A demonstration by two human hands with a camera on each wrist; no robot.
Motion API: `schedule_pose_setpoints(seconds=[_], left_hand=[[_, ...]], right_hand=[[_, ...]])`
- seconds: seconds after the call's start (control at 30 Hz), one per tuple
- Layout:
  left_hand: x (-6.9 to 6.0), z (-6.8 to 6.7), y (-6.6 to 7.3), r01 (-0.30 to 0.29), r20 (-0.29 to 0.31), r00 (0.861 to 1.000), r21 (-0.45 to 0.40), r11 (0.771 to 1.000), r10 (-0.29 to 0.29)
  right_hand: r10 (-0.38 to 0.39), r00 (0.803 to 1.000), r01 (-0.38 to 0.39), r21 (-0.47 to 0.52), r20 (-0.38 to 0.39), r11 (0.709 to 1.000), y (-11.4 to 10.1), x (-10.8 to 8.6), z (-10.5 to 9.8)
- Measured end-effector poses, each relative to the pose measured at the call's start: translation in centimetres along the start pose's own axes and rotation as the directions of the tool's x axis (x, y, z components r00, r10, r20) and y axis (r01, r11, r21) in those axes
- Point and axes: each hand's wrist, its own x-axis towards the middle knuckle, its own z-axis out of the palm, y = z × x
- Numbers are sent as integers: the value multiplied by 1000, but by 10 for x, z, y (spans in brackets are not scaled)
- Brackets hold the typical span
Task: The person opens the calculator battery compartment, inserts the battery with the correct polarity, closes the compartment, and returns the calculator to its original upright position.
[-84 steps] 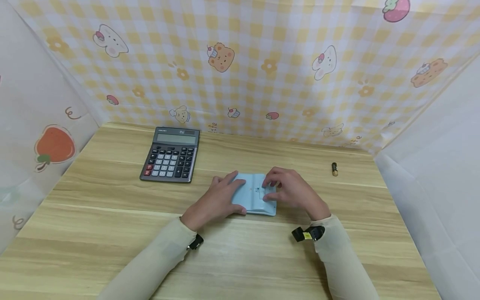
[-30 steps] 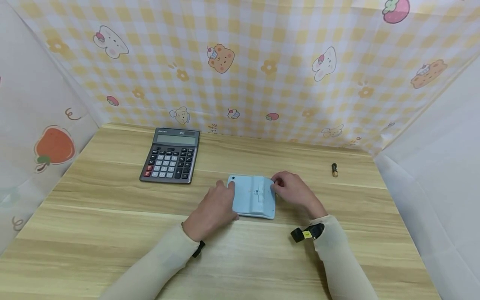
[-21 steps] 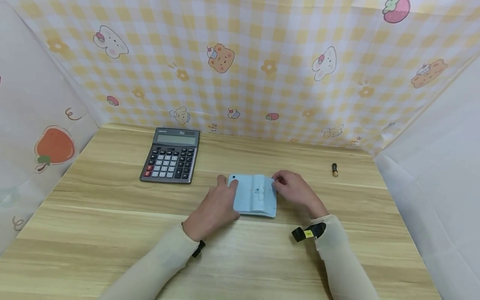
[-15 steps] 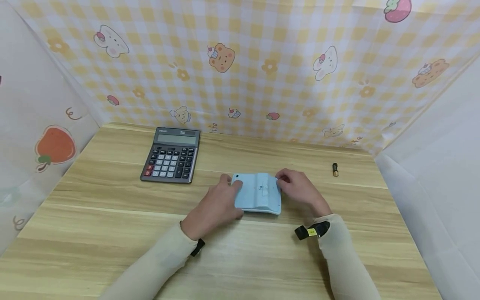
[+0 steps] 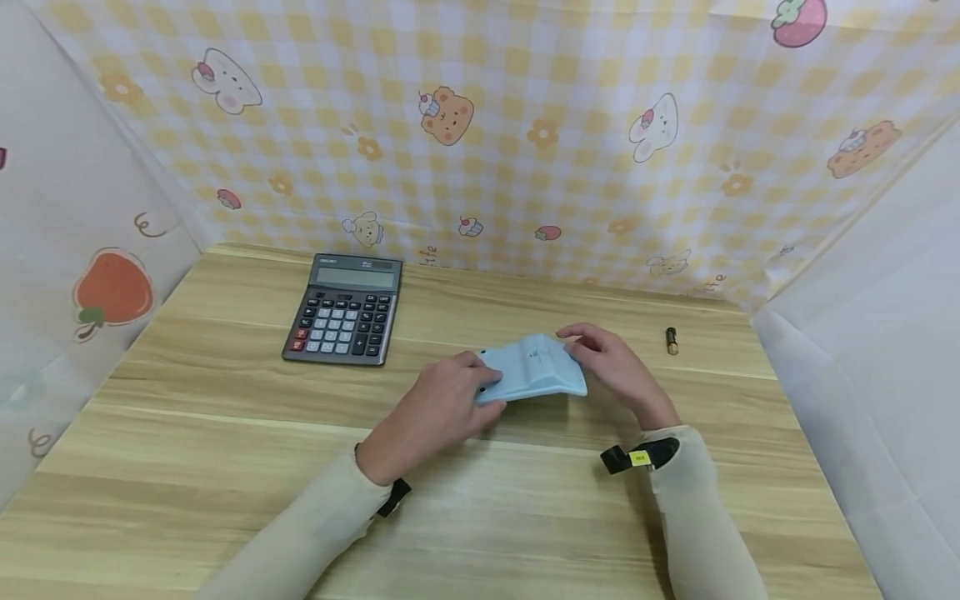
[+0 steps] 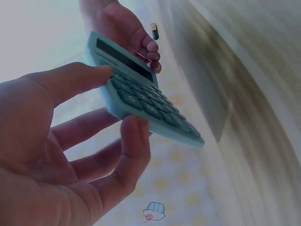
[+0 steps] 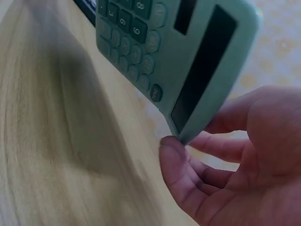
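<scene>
A small light-blue calculator [image 5: 528,368] is held tilted above the table, its back with the raised ridge upward in the head view. Its keys and dark display face down and show in both wrist views. My left hand [image 5: 435,408] grips the end away from the display, thumb on one side and fingers on the edge. At the display end my right hand [image 5: 622,375] pinches a corner of the calculator [image 7: 207,70]. In the right wrist view a fingertip [image 7: 173,146] sits on that corner, with other fingers partly hidden behind the casing.
A larger dark-grey calculator [image 5: 342,310] lies face up on the wooden table [image 5: 480,517], at the back left. One small black-and-copper battery [image 5: 671,341] lies at the back right. A yellow checked cloth [image 5: 487,167] hangs behind the table.
The light-blue calculator has risen off the table, shifted right and tilted, with both hands holding it. Earlier it lay flat, back up, with the right fingers on its ridge. The battery and dark calculator stay put.
</scene>
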Motion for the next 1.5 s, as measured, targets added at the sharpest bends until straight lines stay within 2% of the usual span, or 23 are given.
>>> schedule_pose_setpoints(seconds=[0.2,0.4,0.63,0.8,1.03,1.23,1.4,1.5], left_hand=[[0,-4,-1,-56,-70,996,-13,998,54],[1,-7,-4,-127,-123,985,-35,991,122],[2,-7,-6,-133,-150,982,-98,986,118],[3,-5,-8,-114,-140,985,-128,985,96],[5,-4,-11,-71,-96,994,-167,983,56],[6,-2,-11,21,-28,999,-197,980,-27],[8,0,-12,111,49,993,-213,971,-103],[9,4,-13,130,68,991,-206,970,-118]], right_hand=[[7,1000,-5,140,-15,990,-3,-1,-4],[-2,997,23,281,-74,960,-7,-3,-8],[10,990,45,389,-139,920,-13,-5,-10],[6,986,66,417,-169,906,-17,-5,-10],[14,982,60,380,-190,923,-20,-8,-11],[29,980,37,326,-196,945,-22,-8,-11],[18,977,44,284,-212,958,-21,-6,-9],[8,975,52,266,-221,963,-19,-5,-7]])
